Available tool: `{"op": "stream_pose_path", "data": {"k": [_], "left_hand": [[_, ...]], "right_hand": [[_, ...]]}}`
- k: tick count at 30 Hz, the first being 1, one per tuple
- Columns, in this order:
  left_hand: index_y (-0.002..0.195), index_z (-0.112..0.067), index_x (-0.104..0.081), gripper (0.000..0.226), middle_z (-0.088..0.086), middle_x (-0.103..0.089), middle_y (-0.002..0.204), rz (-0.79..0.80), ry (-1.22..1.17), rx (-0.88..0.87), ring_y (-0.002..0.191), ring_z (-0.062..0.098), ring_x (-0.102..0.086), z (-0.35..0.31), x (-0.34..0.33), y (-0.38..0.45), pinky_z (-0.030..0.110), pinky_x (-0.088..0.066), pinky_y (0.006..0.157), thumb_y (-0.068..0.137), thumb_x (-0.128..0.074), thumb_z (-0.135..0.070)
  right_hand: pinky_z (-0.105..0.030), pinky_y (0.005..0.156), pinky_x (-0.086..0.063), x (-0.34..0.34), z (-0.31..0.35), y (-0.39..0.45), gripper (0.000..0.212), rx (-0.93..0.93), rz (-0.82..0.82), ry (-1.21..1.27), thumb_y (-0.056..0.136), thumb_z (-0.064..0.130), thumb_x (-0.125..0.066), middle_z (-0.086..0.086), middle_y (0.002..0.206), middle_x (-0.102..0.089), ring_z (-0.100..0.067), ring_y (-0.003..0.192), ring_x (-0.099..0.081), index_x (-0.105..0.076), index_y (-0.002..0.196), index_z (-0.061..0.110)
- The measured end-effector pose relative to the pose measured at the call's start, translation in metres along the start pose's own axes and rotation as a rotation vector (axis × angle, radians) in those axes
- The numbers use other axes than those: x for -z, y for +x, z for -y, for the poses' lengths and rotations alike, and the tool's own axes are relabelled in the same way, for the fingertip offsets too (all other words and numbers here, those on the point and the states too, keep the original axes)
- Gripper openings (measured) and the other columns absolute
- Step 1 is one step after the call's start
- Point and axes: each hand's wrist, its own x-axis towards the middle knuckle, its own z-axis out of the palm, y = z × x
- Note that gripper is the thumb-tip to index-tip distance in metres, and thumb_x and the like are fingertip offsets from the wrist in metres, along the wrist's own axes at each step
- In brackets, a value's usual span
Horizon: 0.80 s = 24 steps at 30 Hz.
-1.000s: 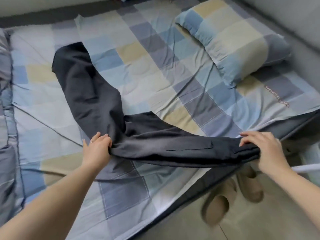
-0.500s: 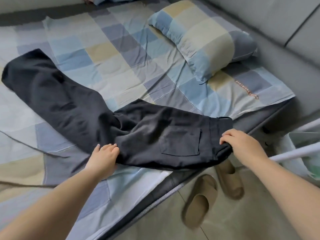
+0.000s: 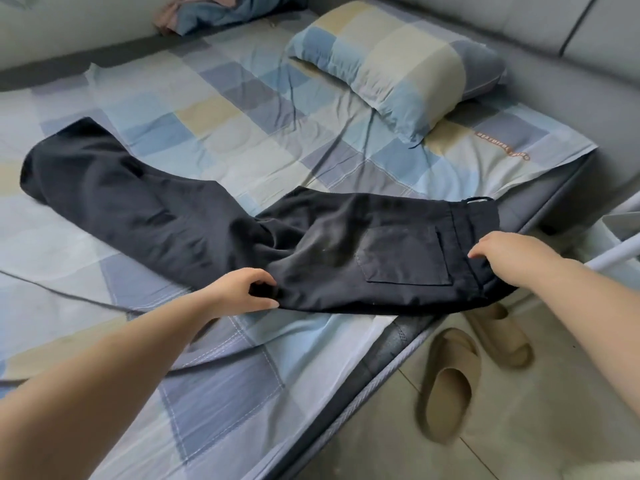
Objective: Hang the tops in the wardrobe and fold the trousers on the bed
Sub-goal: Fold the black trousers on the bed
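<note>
The left hand [image 3: 242, 292] pinches the near edge of the trousers [image 3: 214, 230] at the crotch; the right hand [image 3: 509, 254] rests on the waistband, fingers curled, grip unclear. Beyond the left grip the legs bend away across the bed [image 3: 242, 109]. The waist overhangs the bed edge; a loose hold may let it slide toward the slippers [image 3: 450, 382].
</note>
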Motion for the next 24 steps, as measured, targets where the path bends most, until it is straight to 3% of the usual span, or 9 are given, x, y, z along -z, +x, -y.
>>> {"op": "stream_pose_path", "data": {"k": [3, 5, 8, 11, 13, 17, 20, 22, 24], "left_hand": [[0.105, -0.029, -0.064, 0.028, -0.013, -0.066, 0.108, 0.015, -0.329, 0.018, 0.102, 0.000, -0.060, 0.010, 0.006, -0.002, 0.013, -0.044, 0.087, 0.080, -0.075, -0.031], [0.099, -0.029, -0.065, 0.018, -0.012, -0.069, 0.105, -0.070, -0.477, 0.035, 0.096, -0.002, -0.063, 0.028, 0.018, -0.007, 0.011, -0.046, 0.082, 0.083, -0.073, -0.027], [0.094, -0.027, -0.066, 0.011, -0.008, -0.071, 0.097, -0.225, -0.633, 0.121, 0.092, 0.008, -0.065, 0.073, 0.045, -0.016, 0.025, -0.052, 0.082, 0.085, -0.070, -0.024], [0.090, -0.026, -0.066, 0.007, 0.000, -0.071, 0.098, -0.356, -0.717, 0.249, 0.085, 0.013, -0.064, 0.129, 0.081, -0.029, 0.027, -0.052, 0.073, 0.086, -0.068, -0.022], [0.095, -0.021, -0.064, 0.010, 0.006, -0.070, 0.104, -0.424, -0.797, 0.310, 0.084, 0.015, -0.063, 0.164, 0.105, -0.034, 0.027, -0.051, 0.071, 0.086, -0.066, -0.018], [0.129, -0.012, -0.049, 0.045, 0.007, -0.057, 0.119, -0.644, -0.855, 0.466, 0.099, 0.023, -0.059, 0.235, 0.139, -0.035, 0.039, -0.051, 0.091, 0.088, -0.065, -0.022], [0.145, -0.011, -0.026, 0.066, 0.007, -0.049, 0.125, -0.745, -1.281, 0.555, 0.093, 0.020, -0.056, 0.263, 0.151, -0.024, 0.036, -0.052, 0.088, 0.090, -0.063, -0.016], [0.146, -0.011, -0.023, 0.066, 0.012, -0.051, 0.133, -0.737, -1.590, 0.526, 0.101, 0.021, -0.060, 0.279, 0.164, -0.009, 0.038, -0.051, 0.092, 0.092, -0.061, -0.011], [0.133, -0.012, -0.042, 0.044, 0.009, -0.061, 0.124, -0.696, -1.713, 0.472, 0.094, 0.018, -0.063, 0.289, 0.172, 0.001, 0.032, -0.053, 0.083, 0.092, -0.060, -0.011]], "right_hand": [[-0.036, 0.106, -0.032, -0.006, 0.037, -0.010, 0.056, -0.043, -0.104, -0.079, 0.093, 0.007, -0.033, 0.007, 0.148, -0.036, -0.018, 0.135, -0.035, -0.045, 0.134, 0.043], [-0.035, 0.109, -0.027, -0.010, 0.083, -0.012, 0.052, -0.006, -0.208, -0.020, 0.094, 0.012, -0.036, 0.008, 0.151, -0.033, -0.014, 0.140, -0.026, -0.044, 0.136, 0.041], [-0.030, 0.110, -0.027, -0.005, 0.176, -0.011, 0.045, 0.125, -0.310, 0.155, 0.095, 0.023, -0.043, 0.009, 0.149, -0.035, -0.012, 0.139, -0.029, -0.045, 0.137, 0.038], [-0.029, 0.114, -0.022, 0.015, 0.277, -0.010, 0.049, 0.301, -0.303, 0.264, 0.094, 0.029, -0.048, 0.006, 0.153, -0.030, -0.013, 0.141, -0.025, -0.041, 0.142, 0.034], [-0.027, 0.116, -0.017, 0.033, 0.331, -0.006, 0.052, 0.363, -0.302, 0.309, 0.094, 0.032, -0.048, 0.006, 0.156, -0.024, -0.011, 0.144, -0.019, -0.036, 0.145, 0.033], [-0.026, 0.116, -0.018, 0.062, 0.422, 0.011, 0.057, 0.442, -0.309, 0.415, 0.094, 0.036, -0.050, 0.011, 0.157, -0.019, -0.007, 0.145, -0.012, -0.029, 0.147, 0.033], [-0.028, 0.115, -0.022, 0.068, 0.463, 0.023, 0.067, 0.485, -0.244, 0.451, 0.093, 0.040, -0.052, 0.012, 0.158, -0.011, -0.007, 0.146, -0.007, -0.018, 0.150, 0.034], [-0.029, 0.114, -0.025, 0.065, 0.481, 0.033, 0.076, 0.493, -0.200, 0.453, 0.091, 0.043, -0.054, 0.011, 0.159, -0.005, -0.008, 0.146, -0.005, -0.008, 0.151, 0.034], [-0.029, 0.113, -0.028, 0.056, 0.492, 0.039, 0.082, 0.475, -0.178, 0.438, 0.090, 0.045, -0.055, 0.009, 0.159, -0.003, -0.009, 0.146, -0.007, -0.001, 0.152, 0.033]]}}
